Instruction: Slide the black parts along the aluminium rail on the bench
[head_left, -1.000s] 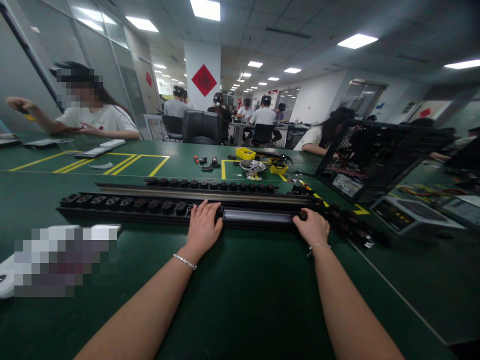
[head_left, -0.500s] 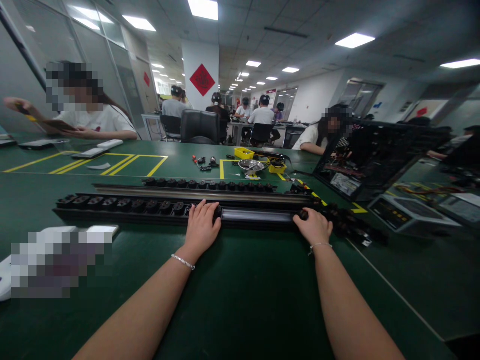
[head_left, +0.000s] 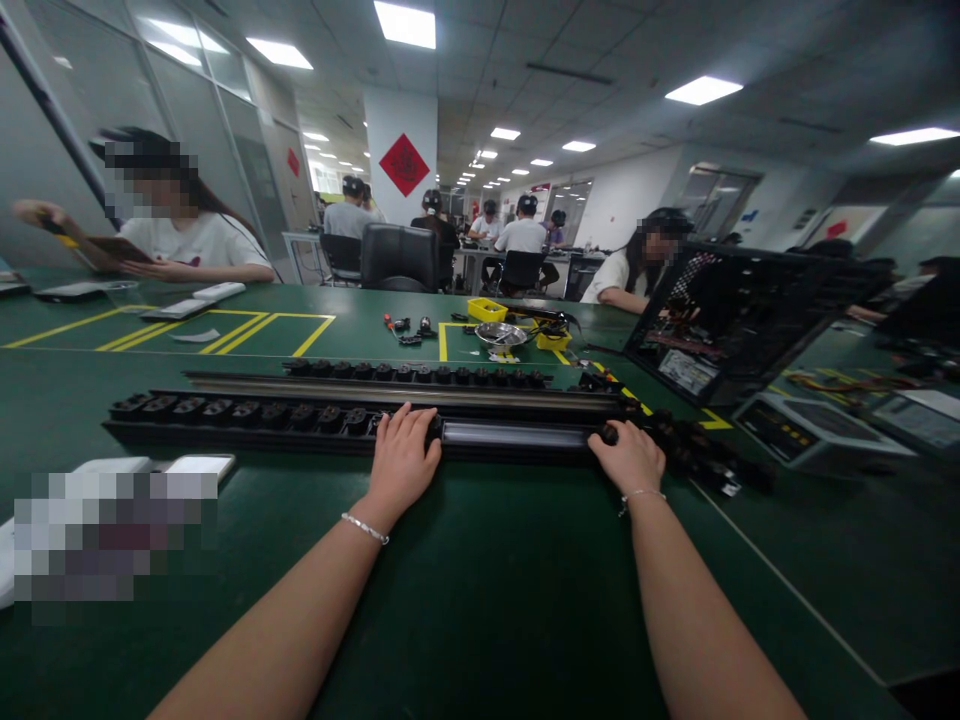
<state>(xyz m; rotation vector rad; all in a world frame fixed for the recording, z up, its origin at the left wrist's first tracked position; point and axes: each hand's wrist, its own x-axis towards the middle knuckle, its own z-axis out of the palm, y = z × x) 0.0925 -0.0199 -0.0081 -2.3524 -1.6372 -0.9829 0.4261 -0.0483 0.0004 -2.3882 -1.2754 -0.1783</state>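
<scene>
While the black strip (head_left: 247,434) lies across the green surface (head_left: 480,600), roughly parallel to its far edge, the step in hand seems to be steadying it. The left hand (head_left: 405,455) drapes its fingers over the middle, any grip uncertain; the right hand (head_left: 631,460) has its fingers grasping a black part (head_left: 611,431) near the right end. The next move likely calls for even pressure. Toward the far edge sits a metal bowl (head_left: 504,345); beyond, people (head_left: 523,237) sit under ceiling lights (head_left: 406,24).

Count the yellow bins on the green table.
2. One yellow bin sits behind the metal bowl; the other yellow bin is right of the bowl, with dark items in it. More may be hidden behind the black case.
</scene>
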